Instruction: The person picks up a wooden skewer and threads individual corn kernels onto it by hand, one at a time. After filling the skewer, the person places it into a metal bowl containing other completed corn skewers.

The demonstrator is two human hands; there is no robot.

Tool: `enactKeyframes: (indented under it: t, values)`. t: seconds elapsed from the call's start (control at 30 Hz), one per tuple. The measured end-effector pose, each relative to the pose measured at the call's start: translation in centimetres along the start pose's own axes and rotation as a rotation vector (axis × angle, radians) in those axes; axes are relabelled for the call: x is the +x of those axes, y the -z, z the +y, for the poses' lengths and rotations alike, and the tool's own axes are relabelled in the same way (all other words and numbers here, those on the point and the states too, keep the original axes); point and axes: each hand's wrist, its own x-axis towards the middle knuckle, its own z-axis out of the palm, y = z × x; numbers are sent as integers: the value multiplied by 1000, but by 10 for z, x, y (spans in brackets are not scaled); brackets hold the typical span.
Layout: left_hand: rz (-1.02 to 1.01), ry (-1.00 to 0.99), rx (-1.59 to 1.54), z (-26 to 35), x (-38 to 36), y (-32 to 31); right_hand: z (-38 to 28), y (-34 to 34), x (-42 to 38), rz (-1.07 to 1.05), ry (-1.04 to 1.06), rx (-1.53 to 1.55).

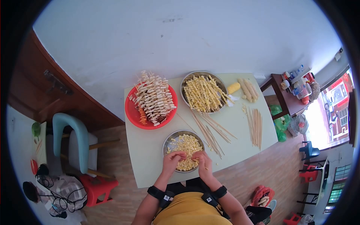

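My left hand [174, 159] is closed in a pinch over the left side of a round metal bowl [165, 144]. What its fingertips hold is too small to make out. Loose corn kernels [187, 144] fill much of the bowl. At the bowl's right rim, my right hand [204, 162] has its fingers closed around a thin, pale skewer [196, 159], mostly hidden by the hand. The two hands are apart, fingertips facing each other. Just beyond the bowl to the right lie loose bamboo skewers [210, 137] in a loose bundle.
A red basin [129, 112] holds many skewers of pale sliced food. Another metal bowl [182, 92] holds skewered corn [204, 93]. A yellow corn cob [233, 88], pale cobs [248, 90] and more skewers [255, 129] lie on the table's right. A blue chair [62, 131] stands left.
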Motion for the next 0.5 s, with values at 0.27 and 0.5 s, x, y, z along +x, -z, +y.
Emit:
enactKeyframes:
  t: [0.27, 0.5]
  values:
    - [15, -72, 1014, -45, 8, 40, -7, 16, -8, -57, -121, -3]
    - [-156, -181, 1270, -38, 6, 25, -14, 9, -4, -177, -110, -148]
